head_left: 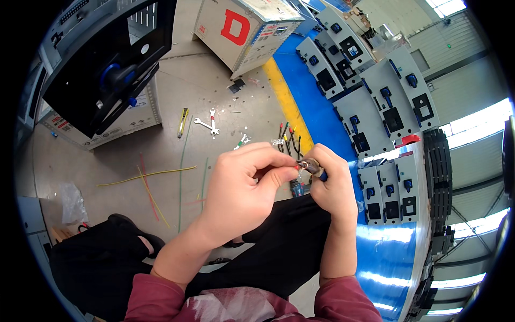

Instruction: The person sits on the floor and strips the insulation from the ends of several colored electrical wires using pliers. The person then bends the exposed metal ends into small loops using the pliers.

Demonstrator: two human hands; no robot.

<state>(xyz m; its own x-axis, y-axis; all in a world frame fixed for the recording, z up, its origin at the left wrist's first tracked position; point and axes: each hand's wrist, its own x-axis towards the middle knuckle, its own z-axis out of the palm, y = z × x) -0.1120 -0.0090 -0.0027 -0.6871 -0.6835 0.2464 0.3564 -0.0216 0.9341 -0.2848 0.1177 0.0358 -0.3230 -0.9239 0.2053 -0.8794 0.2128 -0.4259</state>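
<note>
My left hand [244, 188] and my right hand [331, 185] meet in front of me over my lap. Between their fingertips they pinch a small metal part [310, 167] with a red tip, possibly a wire terminal. My left thumb and forefinger press on it from the left. My right hand grips it from the right, with something blue showing under its fingers. Beneath the hands a blue-handled tool [296, 189] lies on the floor by my black trouser leg.
Two wrenches [208, 123], a yellow-handled knife [183, 121] and loose coloured wires [147, 177] lie on the concrete floor. Short red, green and yellow leads [288, 139] sit by a yellow floor line. Grey panels with blue handles [375, 112] stand right; cabinets at left and back.
</note>
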